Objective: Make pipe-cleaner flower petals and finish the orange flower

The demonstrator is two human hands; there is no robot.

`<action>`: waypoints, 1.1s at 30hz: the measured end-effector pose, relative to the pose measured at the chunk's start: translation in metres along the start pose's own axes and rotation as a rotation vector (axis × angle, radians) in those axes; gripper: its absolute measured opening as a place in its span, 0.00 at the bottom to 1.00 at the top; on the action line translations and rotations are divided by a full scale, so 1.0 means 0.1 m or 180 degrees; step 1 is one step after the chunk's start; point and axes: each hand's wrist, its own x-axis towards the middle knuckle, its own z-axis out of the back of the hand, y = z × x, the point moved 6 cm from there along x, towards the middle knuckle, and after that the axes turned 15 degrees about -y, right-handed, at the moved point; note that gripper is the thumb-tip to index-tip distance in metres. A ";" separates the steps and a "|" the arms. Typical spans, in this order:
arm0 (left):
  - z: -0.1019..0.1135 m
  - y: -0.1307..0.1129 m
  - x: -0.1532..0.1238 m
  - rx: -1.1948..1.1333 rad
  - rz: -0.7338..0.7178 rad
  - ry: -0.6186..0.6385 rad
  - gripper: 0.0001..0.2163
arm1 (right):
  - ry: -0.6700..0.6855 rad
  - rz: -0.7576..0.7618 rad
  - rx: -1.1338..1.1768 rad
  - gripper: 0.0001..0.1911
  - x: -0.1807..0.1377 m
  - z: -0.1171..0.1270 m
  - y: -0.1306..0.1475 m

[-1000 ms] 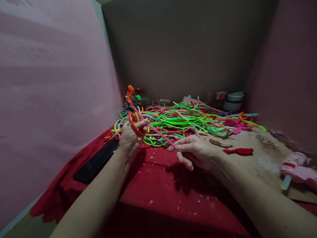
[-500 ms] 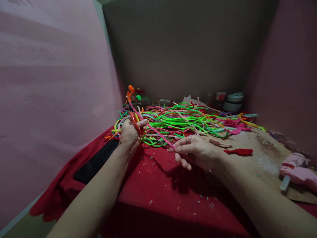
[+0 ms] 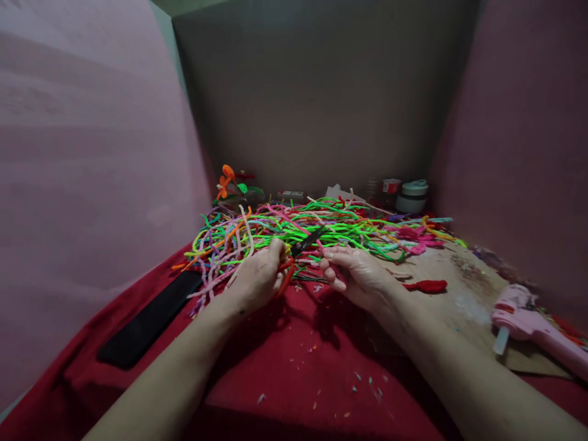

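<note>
While the left hand (image 3: 260, 278) stays out of the pile, just below the middle of the frame, it is clenched around the red handles of a pair of scissors (image 3: 303, 243). The dark blades stick out of the fist and point up and to the right, their tip lying over the near edge of a heap of pipe cleaners (image 3: 331, 225). The right hand (image 3: 358, 275) sits just to the right of the blades, palm partly turned up and fingers (image 3: 331, 269) loosely curled toward the scissors. Whether it pinches a strand cannot be told, since the fingertips overlap the tangle.

The heap spreads across the middle of the frame, mostly bright green strands mixed with pink, orange, purple and white ones. Both hands and forearms hover over a red cloth (image 3: 294, 367) dotted with small clippings.

A long flat black object (image 3: 147, 318) lies on the cloth at the lower left, well apart from the hands. To the right of the right hand, a short red piece (image 3: 425, 286) rests on a brown cardboard sheet (image 3: 463, 294). A pink glue gun (image 3: 528, 321) lies at the right edge. Behind the heap, a small orange flower shape (image 3: 226, 179) stands at the upper left, and a few jars (image 3: 411, 195) stand at the upper right against the back wall.
</note>
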 end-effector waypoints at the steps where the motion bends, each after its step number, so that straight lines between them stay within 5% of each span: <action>1: -0.03 -0.03 -0.01 0.0088 -0.0118 0.0111 0.03 | -0.0091 -0.0041 0.0012 0.02 0.00 0.01 0.00; 14: -0.10 -0.07 -0.07 0.0644 -0.0162 0.0726 0.06 | -0.0482 0.0188 -0.0044 0.02 0.04 0.11 0.03; 33: -0.10 -0.08 -0.06 0.0970 -0.0521 0.0413 0.04 | -0.0385 0.0149 -0.0141 0.07 0.01 0.11 0.08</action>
